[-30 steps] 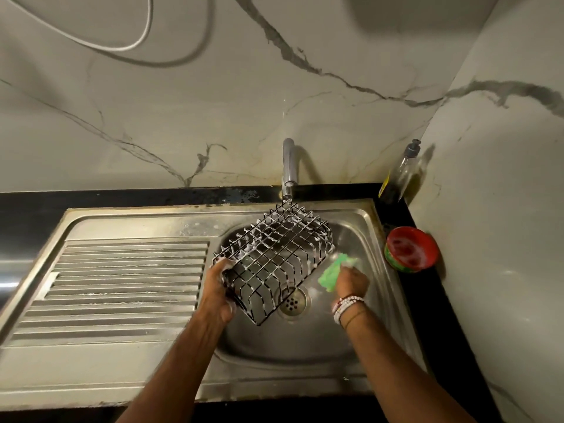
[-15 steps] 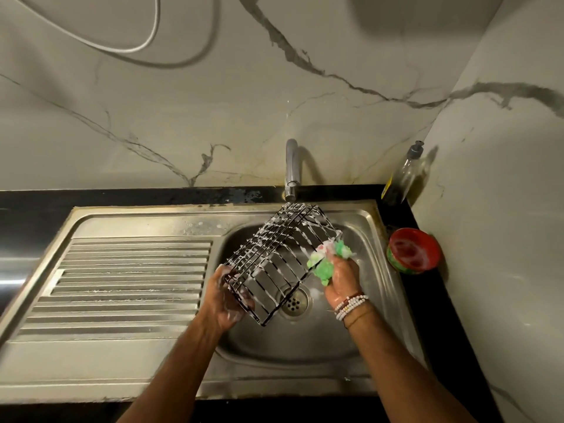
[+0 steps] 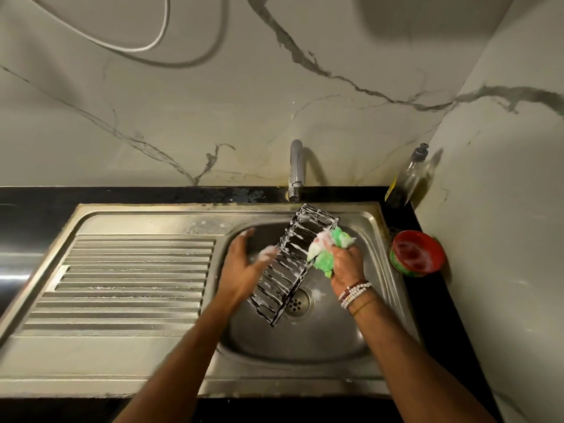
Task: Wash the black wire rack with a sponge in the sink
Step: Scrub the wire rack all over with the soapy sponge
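Note:
The black wire rack (image 3: 288,270) stands tilted on its edge in the sink basin (image 3: 305,340), its wires coated in white suds. My left hand (image 3: 244,267) is to its left with fingers spread, and the sudsy fingertips touch the rack's left side. My right hand (image 3: 348,264) grips a green sponge (image 3: 328,250) covered in foam and presses it against the rack's upper right side. The rack's lower end rests near the drain (image 3: 298,302).
The faucet (image 3: 296,166) rises at the back just above the rack. A ribbed drainboard (image 3: 128,279) lies left of the basin. A soap bottle (image 3: 409,178) and a red bowl (image 3: 418,253) sit on the black counter by the right wall.
The rack has turned from lying open-side-up to standing on its edge. My left hand released its grip on the lower corner and now touches with spread fingers. The sponge moved up the right side.

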